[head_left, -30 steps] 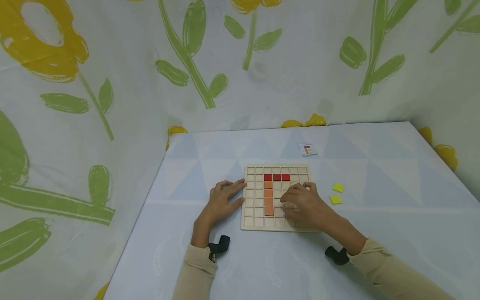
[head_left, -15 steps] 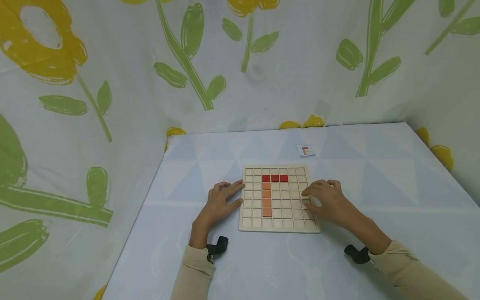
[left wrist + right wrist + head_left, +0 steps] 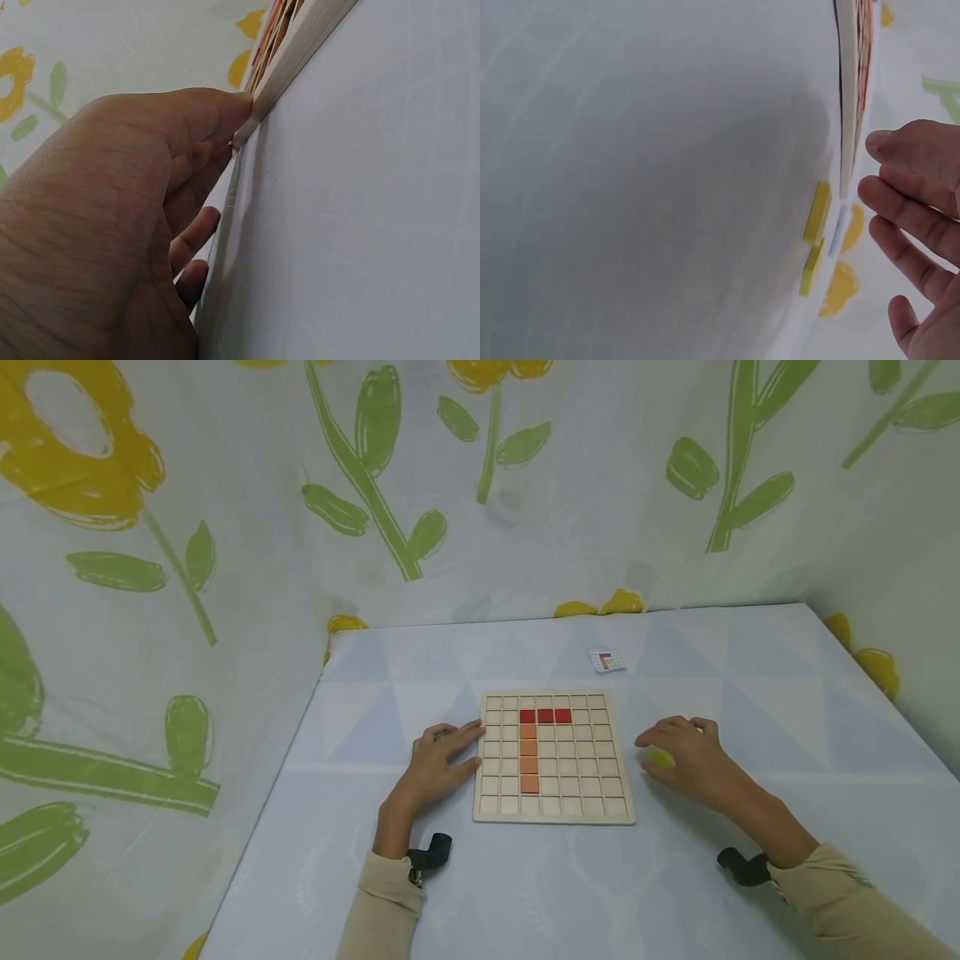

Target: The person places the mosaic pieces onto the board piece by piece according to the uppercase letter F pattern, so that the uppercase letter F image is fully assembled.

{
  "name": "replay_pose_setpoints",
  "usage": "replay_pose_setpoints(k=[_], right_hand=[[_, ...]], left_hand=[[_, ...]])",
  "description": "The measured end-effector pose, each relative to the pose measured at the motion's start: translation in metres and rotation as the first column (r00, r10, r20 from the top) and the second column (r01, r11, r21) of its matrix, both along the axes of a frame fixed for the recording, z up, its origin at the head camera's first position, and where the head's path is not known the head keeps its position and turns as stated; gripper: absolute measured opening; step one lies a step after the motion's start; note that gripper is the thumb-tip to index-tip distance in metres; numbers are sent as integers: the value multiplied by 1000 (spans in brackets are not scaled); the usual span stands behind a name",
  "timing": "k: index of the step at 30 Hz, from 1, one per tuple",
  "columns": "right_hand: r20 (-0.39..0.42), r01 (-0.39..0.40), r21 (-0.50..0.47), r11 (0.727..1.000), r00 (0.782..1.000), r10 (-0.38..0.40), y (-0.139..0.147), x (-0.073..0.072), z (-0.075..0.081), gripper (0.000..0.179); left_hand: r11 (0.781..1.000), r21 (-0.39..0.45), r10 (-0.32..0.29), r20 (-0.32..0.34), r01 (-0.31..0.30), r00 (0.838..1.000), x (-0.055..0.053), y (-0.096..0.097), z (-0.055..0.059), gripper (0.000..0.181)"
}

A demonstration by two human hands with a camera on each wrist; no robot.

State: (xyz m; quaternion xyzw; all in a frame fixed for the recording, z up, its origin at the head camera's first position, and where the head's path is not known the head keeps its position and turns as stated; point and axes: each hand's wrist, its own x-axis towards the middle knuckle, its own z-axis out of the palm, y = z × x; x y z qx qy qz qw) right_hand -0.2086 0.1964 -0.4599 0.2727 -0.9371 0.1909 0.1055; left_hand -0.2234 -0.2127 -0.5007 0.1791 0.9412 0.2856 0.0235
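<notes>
A square wooden grid board [image 3: 573,768] lies on the table, with several orange tiles [image 3: 528,747] in a column and red tiles [image 3: 545,716] along the top of it. My left hand [image 3: 435,766] rests at the board's left edge, thumb and fingertips against its side. To the right of the board, my right hand [image 3: 690,757] hovers over the table with fingers spread and nothing between them. It partly covers a yellow tile [image 3: 662,757] in the head view. Two yellow tiles show in the right wrist view, the nearer yellow tile [image 3: 811,268] beside the farther one.
A small card [image 3: 607,661] printed with a coloured grid pattern lies behind the board. The table [image 3: 420,893] has a pale blue patterned cover, and a flower-printed cloth [image 3: 525,543] hangs behind it.
My right hand has moved off the board to the right, over the yellow tiles, uncovering the board's right side. The left hand has stayed at the board's edge.
</notes>
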Motion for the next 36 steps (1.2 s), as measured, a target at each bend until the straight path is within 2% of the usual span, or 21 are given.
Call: replay_pose_setpoints(k=[8, 17, 32, 36], right_hand=[[35, 20, 29, 999, 999, -21, 14, -2, 0, 28], [94, 52, 70, 996, 994, -58, 23, -2, -4, 30], [17, 14, 51, 999, 1000, -15, 17, -6, -2, 25], [29, 14, 43, 999, 999, -15, 14, -8, 1, 24]], left_hand=[[1000, 3, 1, 14, -1, 1000, -1, 0, -1, 53], [1000, 17, 0, -22, 1, 1000, 0, 1, -1, 52], [1000, 11, -6, 9, 6, 1000, 0, 1, 4, 52], [1000, 13, -5, 12, 5, 1000, 0, 1, 4, 52]])
